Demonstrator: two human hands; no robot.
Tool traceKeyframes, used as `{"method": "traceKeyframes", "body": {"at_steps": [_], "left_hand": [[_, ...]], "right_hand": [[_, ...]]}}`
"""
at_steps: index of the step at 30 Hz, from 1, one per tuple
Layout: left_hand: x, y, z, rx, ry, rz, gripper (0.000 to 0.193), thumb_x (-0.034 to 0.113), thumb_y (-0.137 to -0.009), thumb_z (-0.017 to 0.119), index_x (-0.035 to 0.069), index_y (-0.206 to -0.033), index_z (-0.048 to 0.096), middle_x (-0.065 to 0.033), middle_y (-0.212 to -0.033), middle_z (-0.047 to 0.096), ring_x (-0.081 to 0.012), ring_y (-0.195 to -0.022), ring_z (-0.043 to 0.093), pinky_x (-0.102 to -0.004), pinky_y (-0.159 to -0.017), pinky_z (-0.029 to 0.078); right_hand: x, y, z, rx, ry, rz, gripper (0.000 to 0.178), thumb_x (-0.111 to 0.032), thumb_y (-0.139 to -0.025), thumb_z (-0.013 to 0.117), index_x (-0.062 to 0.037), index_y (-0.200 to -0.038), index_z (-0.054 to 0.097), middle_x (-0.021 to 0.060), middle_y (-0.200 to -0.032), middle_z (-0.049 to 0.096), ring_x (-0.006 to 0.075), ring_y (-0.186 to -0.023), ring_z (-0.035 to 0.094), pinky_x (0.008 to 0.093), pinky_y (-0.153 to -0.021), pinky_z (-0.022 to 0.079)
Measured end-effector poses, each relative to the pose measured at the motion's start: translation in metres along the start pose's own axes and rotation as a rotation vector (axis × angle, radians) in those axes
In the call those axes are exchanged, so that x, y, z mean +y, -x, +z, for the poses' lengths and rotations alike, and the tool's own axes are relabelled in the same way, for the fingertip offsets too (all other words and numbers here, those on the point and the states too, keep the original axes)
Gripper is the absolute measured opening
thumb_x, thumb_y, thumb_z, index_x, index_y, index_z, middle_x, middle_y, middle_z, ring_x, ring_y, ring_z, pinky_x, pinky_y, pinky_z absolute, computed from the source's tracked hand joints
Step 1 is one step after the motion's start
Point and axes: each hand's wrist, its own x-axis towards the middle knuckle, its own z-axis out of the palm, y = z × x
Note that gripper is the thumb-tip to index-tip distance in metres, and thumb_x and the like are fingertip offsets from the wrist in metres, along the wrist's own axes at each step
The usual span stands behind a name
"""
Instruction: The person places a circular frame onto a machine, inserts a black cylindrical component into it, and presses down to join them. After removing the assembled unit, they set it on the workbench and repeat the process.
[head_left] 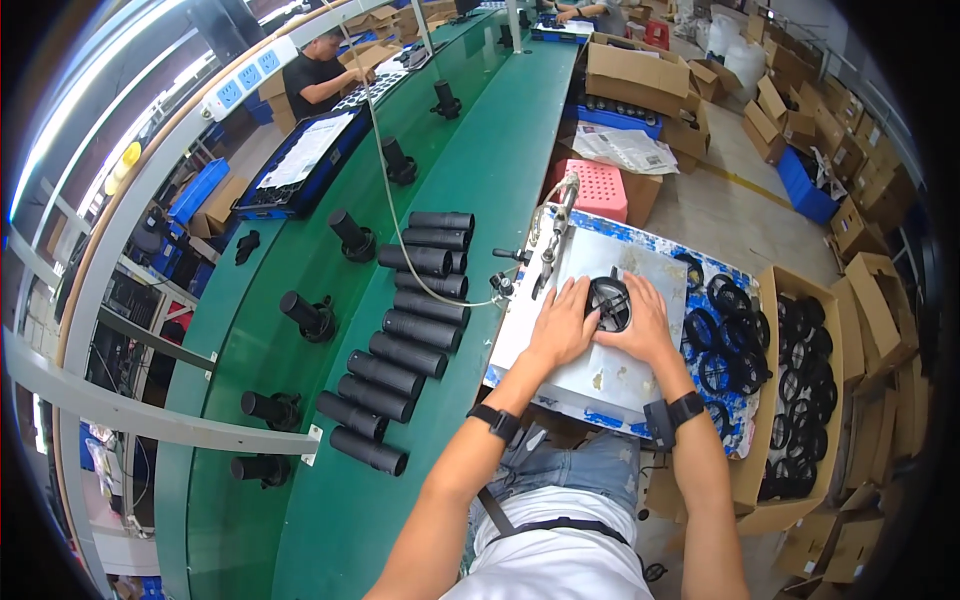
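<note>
A round black plastic ring with spokes (612,318) rests on a grey metal plate (585,375) in front of me. My left hand (563,325) closes on the ring's left side, with the thumb near its lower edge. From the other side my right hand (643,322) grips it, fingers along the right rim and thumb below. Just left of the plate a metal clamp fixture (551,245) with a thin hose stands on the worktop. Several more spoked black rings (738,330) lie in a loose pile to the right of my right hand.
A cardboard box (757,490) of black rings stands at the right. Black tubes (384,376) lie in a row on the green bench (330,545), left. Upright black assemblies (352,236) stand farther left. A pink perforated crate (598,185) sits beyond the plate. Another person (318,80) works far left.
</note>
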Motion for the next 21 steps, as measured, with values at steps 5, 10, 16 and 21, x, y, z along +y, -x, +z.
{"method": "traceKeyframes", "body": {"at_steps": [5, 10, 16, 21], "left_hand": [[-0.006, -0.001, -0.018, -0.077, 0.038, 0.055, 0.055, 0.028, -0.092, 0.054, -0.002, -0.137, 0.042, -0.0239, -0.134, 0.052, -0.0367, -0.126, 0.048, -0.0460, -0.106, 0.037], [-0.046, -0.037, -0.081, 0.251, 0.518, -0.335, 0.042, 0.026, -0.090, 0.056, 0.000, -0.123, 0.054, -0.0211, -0.102, 0.068, -0.0386, -0.095, 0.065, -0.0453, -0.086, 0.050], [-0.205, -0.084, -0.052, -0.012, 0.268, -0.898, 0.066, 0.049, -0.089, 0.051, -0.004, -0.129, 0.051, -0.0286, -0.123, 0.058, -0.0406, -0.111, 0.059, -0.0443, -0.090, 0.048], [-0.199, -0.107, -0.022, 0.118, 0.310, -0.997, 0.065, 0.049, -0.089, 0.052, -0.004, -0.126, 0.055, -0.0273, -0.125, 0.058, -0.0390, -0.111, 0.060, -0.0462, -0.087, 0.049]], "right_hand": [[-0.030, 0.022, 0.032, 0.172, 0.052, 0.238, 0.101, -0.045, -0.065, 0.078, 0.0123, -0.135, 0.034, 0.0277, -0.140, 0.039, 0.0388, -0.134, 0.034, 0.0459, -0.112, 0.025], [-0.035, 0.021, 0.013, 0.121, 0.077, 0.261, 0.104, -0.050, -0.069, 0.077, 0.0141, -0.137, 0.030, 0.0276, -0.143, 0.033, 0.0387, -0.137, 0.028, 0.0469, -0.113, 0.021], [-0.067, 0.014, 0.017, 0.100, -0.015, 0.221, 0.105, -0.050, -0.068, 0.078, 0.0131, -0.137, 0.029, 0.0284, -0.143, 0.034, 0.0405, -0.136, 0.029, 0.0478, -0.113, 0.020], [-0.057, 0.018, 0.026, 0.125, 0.035, 0.218, 0.108, -0.055, -0.066, 0.076, 0.0123, -0.137, 0.031, 0.0273, -0.142, 0.036, 0.0392, -0.136, 0.030, 0.0466, -0.113, 0.020]]}}
